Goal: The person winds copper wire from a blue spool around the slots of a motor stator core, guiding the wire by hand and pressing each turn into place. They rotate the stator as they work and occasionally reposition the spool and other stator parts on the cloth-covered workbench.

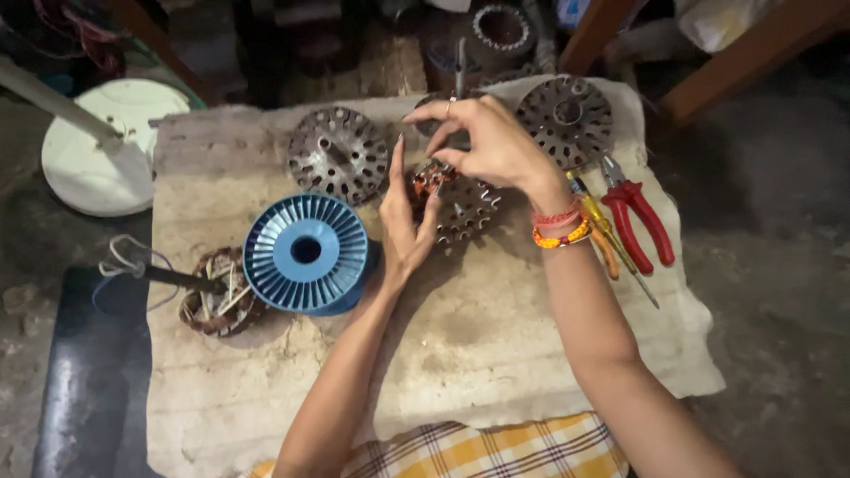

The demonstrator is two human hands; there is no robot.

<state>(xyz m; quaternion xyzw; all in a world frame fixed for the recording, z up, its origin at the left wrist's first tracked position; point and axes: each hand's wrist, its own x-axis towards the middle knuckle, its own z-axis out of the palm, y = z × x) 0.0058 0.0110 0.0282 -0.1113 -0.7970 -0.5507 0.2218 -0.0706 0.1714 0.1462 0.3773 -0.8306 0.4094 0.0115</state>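
I'm pinching the copper winding with my right hand (491,146), fingertips closing down on the toothed motor stator (456,204) from above. My left hand (405,221) is bracing its left edge, fingers extended, nothing clasped. Stator is lying flat on the cloth (496,345), directly between both hands; blue spool (305,252) just left.

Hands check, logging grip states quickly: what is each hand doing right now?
Left hand: open, palm steadying the toothed metal stator.
Right hand: fingers pinched at the stator's copper winding; what they grip cannot be told.
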